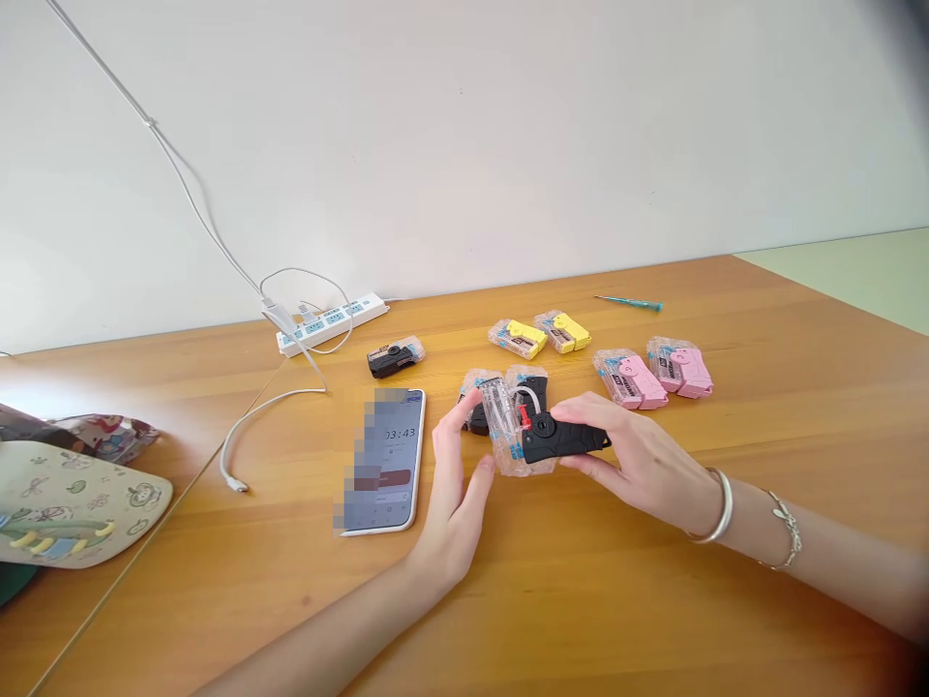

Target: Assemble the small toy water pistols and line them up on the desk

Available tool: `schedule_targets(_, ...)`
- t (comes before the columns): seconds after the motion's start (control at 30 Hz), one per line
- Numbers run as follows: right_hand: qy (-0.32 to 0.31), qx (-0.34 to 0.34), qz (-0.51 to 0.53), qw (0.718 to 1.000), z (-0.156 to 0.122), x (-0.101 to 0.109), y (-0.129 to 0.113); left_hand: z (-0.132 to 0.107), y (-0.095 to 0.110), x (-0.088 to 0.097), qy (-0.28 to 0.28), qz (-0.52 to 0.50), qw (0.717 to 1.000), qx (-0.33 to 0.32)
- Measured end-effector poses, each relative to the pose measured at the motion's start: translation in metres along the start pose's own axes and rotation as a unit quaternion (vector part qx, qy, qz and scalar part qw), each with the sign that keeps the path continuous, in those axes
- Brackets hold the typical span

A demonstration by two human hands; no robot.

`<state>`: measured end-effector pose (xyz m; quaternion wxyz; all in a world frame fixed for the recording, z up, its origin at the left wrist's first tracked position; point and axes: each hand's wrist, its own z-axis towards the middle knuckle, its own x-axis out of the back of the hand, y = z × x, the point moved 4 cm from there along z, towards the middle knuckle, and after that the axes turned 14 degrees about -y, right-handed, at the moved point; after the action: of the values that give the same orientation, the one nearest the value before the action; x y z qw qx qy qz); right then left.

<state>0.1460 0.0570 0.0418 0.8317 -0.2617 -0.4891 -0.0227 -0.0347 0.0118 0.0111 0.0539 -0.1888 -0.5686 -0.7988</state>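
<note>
My right hand (pixel 639 460) pinches a small black toy-like part (pixel 558 438) with a red bit, held just above the wooden table (pixel 581 600). My left hand (pixel 457 484) grips the clear plastic packet (pixel 508 426) that the black part sticks out of. Right behind my hands lie two more clear packets with black parts (pixel 533 382). My right wrist wears a silver bangle and a thin bracelet.
Two yellow packets (pixel 541 334) and two pink packets (pixel 653 373) lie further back, with a teal screwdriver (pixel 630 302) behind them. One black packet (pixel 394 356) sits near a white power strip (pixel 330 322) with cables. A phone (pixel 384 460) lies left of my hands; a patterned cap (pixel 73 503) is at far left.
</note>
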Motion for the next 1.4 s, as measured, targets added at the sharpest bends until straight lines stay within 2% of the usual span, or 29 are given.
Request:
schedule_targets(0.1,0.015,0.002,0.011,1.000,-0.002,-0.005,0.000,0.001,-0.001,0.000,0.001,-0.010,1.000,0.009)
schedule_targets(0.2,0.005,-0.012,0.019,1.000,-0.002,-0.009,-0.002,0.003,-0.004,0.001,0.014,-0.032,0.998,0.046)
schedule_targets(0.33,-0.028,0.063,-0.041,0.997,0.001,-0.011,-0.016,0.006,-0.009,-0.003,-0.023,-0.106,0.989,0.096)
schedule_targets(0.4,-0.043,0.076,-0.071,0.994,0.001,-0.011,-0.021,0.006,-0.011,-0.003,-0.025,-0.108,0.988,0.110)
schedule_targets(0.53,-0.072,-0.028,-0.034,0.996,0.002,-0.011,-0.020,0.003,-0.008,-0.002,0.004,-0.074,0.990,0.117)
schedule_targets(0.63,-0.112,-0.114,0.040,0.986,0.000,-0.017,-0.018,0.003,-0.002,-0.005,-0.030,-0.059,0.992,0.107)
schedule_targets(0.73,-0.123,-0.157,0.118,0.973,-0.002,-0.023,-0.016,0.003,0.000,-0.007,-0.047,-0.046,0.992,0.111)
schedule_targets(0.9,-0.100,-0.159,0.211,0.959,0.000,-0.027,-0.013,0.005,-0.001,-0.009,-0.052,-0.061,0.991,0.111)
schedule_targets(1.1,-0.084,-0.149,0.255,0.952,-0.004,-0.033,-0.012,0.005,0.000,-0.010,-0.057,-0.080,0.990,0.104)
schedule_targets(1.27,-0.099,-0.147,0.260,0.949,-0.004,-0.034,-0.011,0.006,-0.001,-0.008,-0.060,-0.087,0.989,0.101)
schedule_targets(1.4,-0.146,-0.125,0.259,0.947,0.002,-0.025,-0.001,0.008,-0.002,-0.009,-0.070,-0.096,0.988,0.101)
